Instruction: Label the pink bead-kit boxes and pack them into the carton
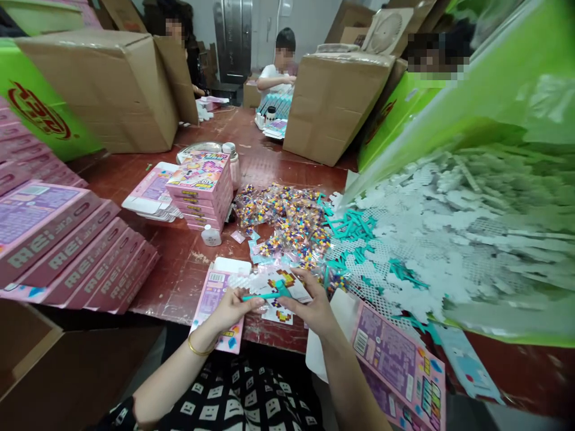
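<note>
My left hand pinches one end of a teal plastic tool near the table's front edge. Thumb and fingers of my right hand close on a white card with a pixel pattern and the tool's other end. White perforated pieces show beside the card. Under my left hand lies a flat pink and purple box. Just beyond my hands is a heap of small bags of coloured beads. More teal tools lie to the right of the heap.
Stacked pink boxes stand at the left and centre, near a small white bottle. White perforated pieces spill from a green bag on the right. Flat boxes overhang the front edge. Cartons and people are beyond.
</note>
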`<action>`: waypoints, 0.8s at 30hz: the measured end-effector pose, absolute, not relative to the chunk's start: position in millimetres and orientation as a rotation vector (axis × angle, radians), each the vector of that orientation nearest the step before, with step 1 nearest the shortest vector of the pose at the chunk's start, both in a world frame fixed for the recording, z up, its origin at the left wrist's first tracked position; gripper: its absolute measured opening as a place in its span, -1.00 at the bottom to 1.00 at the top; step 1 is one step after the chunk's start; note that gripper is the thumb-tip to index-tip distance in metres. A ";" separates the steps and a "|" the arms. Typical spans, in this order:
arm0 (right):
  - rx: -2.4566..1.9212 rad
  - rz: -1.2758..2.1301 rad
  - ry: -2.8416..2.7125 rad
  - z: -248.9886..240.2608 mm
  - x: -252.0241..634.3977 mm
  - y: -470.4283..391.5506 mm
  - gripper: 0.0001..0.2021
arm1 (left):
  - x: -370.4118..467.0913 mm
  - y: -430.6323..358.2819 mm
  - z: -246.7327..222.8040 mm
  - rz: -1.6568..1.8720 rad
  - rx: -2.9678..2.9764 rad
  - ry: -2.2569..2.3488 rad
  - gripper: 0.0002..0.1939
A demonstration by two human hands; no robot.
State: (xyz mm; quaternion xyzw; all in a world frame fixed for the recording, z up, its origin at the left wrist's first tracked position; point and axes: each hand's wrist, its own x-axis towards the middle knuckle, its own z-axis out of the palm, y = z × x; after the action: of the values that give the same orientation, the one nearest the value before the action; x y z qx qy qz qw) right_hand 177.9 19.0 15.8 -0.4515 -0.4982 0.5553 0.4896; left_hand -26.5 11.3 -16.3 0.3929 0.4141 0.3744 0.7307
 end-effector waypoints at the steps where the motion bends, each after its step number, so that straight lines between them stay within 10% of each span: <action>1: -1.096 1.357 -1.145 10.3 173.5 20.6 -0.46 | -31.7 12.2 -18.6 0.830 0.907 0.930 -0.53; 8: -1.089 1.498 -0.731 -42.2 151.9 11.2 -0.52 | -113.8 39.2 -64.8 1.053 1.489 1.729 -0.33; 13: -1.107 1.496 -0.699 -68.4 139.9 -6.4 -0.58 | -129.3 54.7 -80.4 0.635 1.710 1.727 -0.59; 20: -1.141 1.375 -0.733 -43.8 162.5 3.0 -0.57 | -109.0 19.6 -41.2 0.837 1.478 1.365 -0.46; 24: -1.103 1.236 -0.902 -9.7 174.0 -3.5 -0.56 | -108.4 -20.3 7.5 1.096 1.715 1.388 -0.72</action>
State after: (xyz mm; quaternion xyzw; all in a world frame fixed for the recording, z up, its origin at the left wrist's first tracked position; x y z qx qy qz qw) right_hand 174.0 -3.5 -9.7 -0.4732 -0.3872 0.5302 0.5874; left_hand -108.4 -20.3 7.5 0.6567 0.5313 0.4194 0.3326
